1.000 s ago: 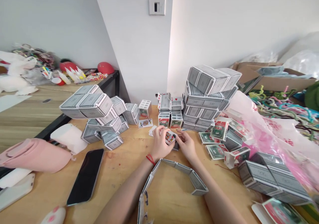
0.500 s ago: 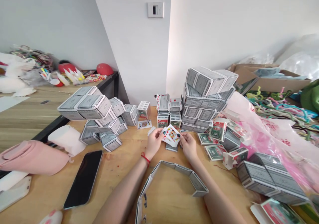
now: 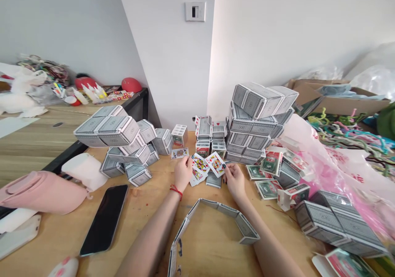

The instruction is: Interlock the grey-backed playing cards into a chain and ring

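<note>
So you've got a card in one hand and more in the other, both just in front and to the left of the big gray card tower (image 3: 259, 123). Your left hand (image 3: 183, 172) is pinching some overlapping face cards (image 3: 200, 168) by their left edge. I can't tell exactly how many. Your right hand (image 3: 235, 179), nearer the tower, has a single card (image 3: 216, 165) pinched at its right edge. It's a face card with a red diamond showing in the corner, but the index letter's too small for me to read. Just below them, on the table (image 3: 145, 219) in front of the tower, lie some gray-backed cards (image 3: 213, 181).

Writing-wise, slim pickings. The green and red card packs (image 3: 271, 162) right-front of the tower have printed labels, too tiny to make out. The plastic bag (image 3: 342, 158) to the tower's right has red print I can't read either. Left of the tower you've got card boxes (image 3: 219, 148) with a red heart showing on a card on top, and further left a face-up card (image 3: 180, 153). The folded card strip (image 3: 226, 208) sits well in front of the tower, between your forearms. Your phone (image 3: 105, 219), screen dark, is way off to the tower's left and front.
</note>
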Motion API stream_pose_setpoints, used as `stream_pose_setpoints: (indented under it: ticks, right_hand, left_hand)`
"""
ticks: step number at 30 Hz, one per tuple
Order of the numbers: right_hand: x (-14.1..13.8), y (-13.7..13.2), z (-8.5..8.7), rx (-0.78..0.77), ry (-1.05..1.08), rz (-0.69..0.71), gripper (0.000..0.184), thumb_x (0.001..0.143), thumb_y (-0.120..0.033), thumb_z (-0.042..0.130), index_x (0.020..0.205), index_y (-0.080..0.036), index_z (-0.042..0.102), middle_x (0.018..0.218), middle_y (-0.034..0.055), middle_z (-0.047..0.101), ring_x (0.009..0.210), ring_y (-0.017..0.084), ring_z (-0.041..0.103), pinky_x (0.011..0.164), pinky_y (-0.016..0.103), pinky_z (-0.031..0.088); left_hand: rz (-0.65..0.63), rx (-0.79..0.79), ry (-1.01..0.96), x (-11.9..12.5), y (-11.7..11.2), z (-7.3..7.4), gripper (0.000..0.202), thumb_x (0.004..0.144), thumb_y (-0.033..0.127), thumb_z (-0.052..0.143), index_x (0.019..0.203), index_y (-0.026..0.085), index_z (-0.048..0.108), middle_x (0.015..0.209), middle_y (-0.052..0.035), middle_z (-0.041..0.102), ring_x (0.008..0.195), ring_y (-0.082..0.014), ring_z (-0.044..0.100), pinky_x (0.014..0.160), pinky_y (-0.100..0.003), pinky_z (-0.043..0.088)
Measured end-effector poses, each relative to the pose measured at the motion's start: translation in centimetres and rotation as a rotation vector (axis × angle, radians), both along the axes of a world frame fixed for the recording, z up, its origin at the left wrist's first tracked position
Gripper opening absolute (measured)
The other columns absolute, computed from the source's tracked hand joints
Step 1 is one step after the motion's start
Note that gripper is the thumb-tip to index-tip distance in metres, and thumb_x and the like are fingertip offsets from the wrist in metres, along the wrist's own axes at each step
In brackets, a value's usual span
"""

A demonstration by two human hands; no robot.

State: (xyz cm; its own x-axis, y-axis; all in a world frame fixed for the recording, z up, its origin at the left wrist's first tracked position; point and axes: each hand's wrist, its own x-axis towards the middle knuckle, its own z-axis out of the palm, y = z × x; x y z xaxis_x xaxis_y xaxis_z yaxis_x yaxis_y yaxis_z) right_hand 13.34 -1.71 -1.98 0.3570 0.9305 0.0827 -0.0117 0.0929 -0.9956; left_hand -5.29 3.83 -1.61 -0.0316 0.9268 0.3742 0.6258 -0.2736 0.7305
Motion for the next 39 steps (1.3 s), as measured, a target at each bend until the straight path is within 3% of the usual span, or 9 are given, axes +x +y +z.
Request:
stream_pose_setpoints:
  ticks: [7,11,15,18,24,29,32,36,39]
  right_hand:
    - [-0.1,0.0,0.0,-0.019,0.005,-0.006,0.028,0.072,-0.046,0.055,0.076,-0.021,0.044,0.043,-0.0077,0.043,0.032,0.008,0.038,0.032,0.02,0.028]
    - [0.0,0.0,-0.1,-0.026,0.023,-0.017,0.027,0.07,-0.045,0.056,0.076,-0.02,0.046,0.046,-0.007,0.045,0.032,0.008,0.038,0.032,0.02,0.028]
    - [0.1,0.0,-0.1,-0.036,-0.002,-0.008,0.029,0.072,-0.045,0.054,0.084,-0.018,0.052,0.044,-0.0064,0.045,0.034,0.01,0.04,0.034,0.022,0.031]
    - [0.1,-0.2,0.2,-0.046,-0.006,0.05,0.033,0.073,-0.046,0.053,0.089,-0.017,0.055,0.044,-0.0044,0.049,0.036,0.012,0.044,0.036,0.023,0.035]
    - [-0.2,-0.4,0.4,-0.054,0.072,0.235,0.035,0.071,-0.049,0.054,0.084,-0.017,0.056,0.049,0.0009,0.059,0.042,0.015,0.051,0.042,0.027,0.042]
    - [-0.2,-0.4,0.3,-0.031,0.121,0.205,0.031,0.07,-0.047,0.056,0.076,-0.017,0.055,0.048,-0.0011,0.056,0.04,0.012,0.047,0.041,0.024,0.04]
    - [-0.1,-0.4,0.3,-0.031,0.111,0.192,0.029,0.068,-0.045,0.06,0.074,-0.017,0.057,0.047,-0.0024,0.054,0.04,0.011,0.045,0.04,0.023,0.037]
    - [-0.2,-0.5,0.4,-0.04,0.059,0.2,0.025,0.067,-0.041,0.062,0.069,-0.016,0.057,0.048,-0.0036,0.051,0.041,0.009,0.042,0.04,0.021,0.033]
    - [-0.3,-0.5,0.3,-0.056,0.04,0.188,0.025,0.066,-0.041,0.062,0.068,-0.016,0.056,0.049,-0.0044,0.048,0.042,0.008,0.04,0.04,0.02,0.031]
  left_hand:
    - [0.106,0.14,-0.022,-0.4,0.0,0.8,0.021,0.081,0.029,0.044,0.069,0.018,0.056,0.075,-0.0059,0.06,0.078,-0.0186,0.053,0.074,-0.031,0.04]
    - [0.183,0.068,-0.266,-0.7,0.3,0.8,0.017,0.08,0.028,0.043,0.077,0.018,0.056,0.077,-0.0057,0.061,0.073,-0.0174,0.056,0.067,-0.029,0.043]
    - [0.075,-0.119,-0.583,-0.2,0.4,0.7,0.019,0.079,0.032,0.045,0.086,0.017,0.052,0.067,-0.002,0.058,0.054,-0.0131,0.056,0.051,-0.025,0.045]
    - [-0.082,-0.216,-0.734,0.7,-0.1,0.7,0.021,0.075,0.033,0.05,0.088,0.017,0.046,0.069,-0.0012,0.058,0.052,-0.0127,0.058,0.05,-0.026,0.047]
    - [-0.337,-0.256,-0.49,1.9,-2.0,0.9,0.016,0.073,0.032,0.052,0.07,0.018,0.045,0.06,0.0021,0.054,0.052,-0.0109,0.054,0.05,-0.023,0.043]
    - [-0.44,-0.198,-0.255,1.8,-2.5,1.4,0.02,0.073,0.031,0.053,0.06,0.018,0.046,0.056,0.0021,0.05,0.051,-0.0099,0.047,0.049,-0.022,0.036]
    - [-0.47,-0.221,-0.306,1.7,-2.5,1.5,0.02,0.076,0.033,0.05,0.063,0.017,0.048,0.057,0.0017,0.05,0.051,-0.01,0.046,0.048,-0.022,0.036]
    - [-0.416,-0.214,-0.467,1.6,-2.2,1.7,0.018,0.077,0.032,0.048,0.085,0.017,0.054,0.074,-0.0025,0.058,0.062,-0.012,0.053,0.054,-0.023,0.041]
    - [-0.404,-0.197,-0.432,1.5,-2.0,1.7,0.016,0.075,0.031,0.051,0.077,0.016,0.056,0.071,-0.0022,0.057,0.061,-0.0118,0.051,0.055,-0.023,0.04]
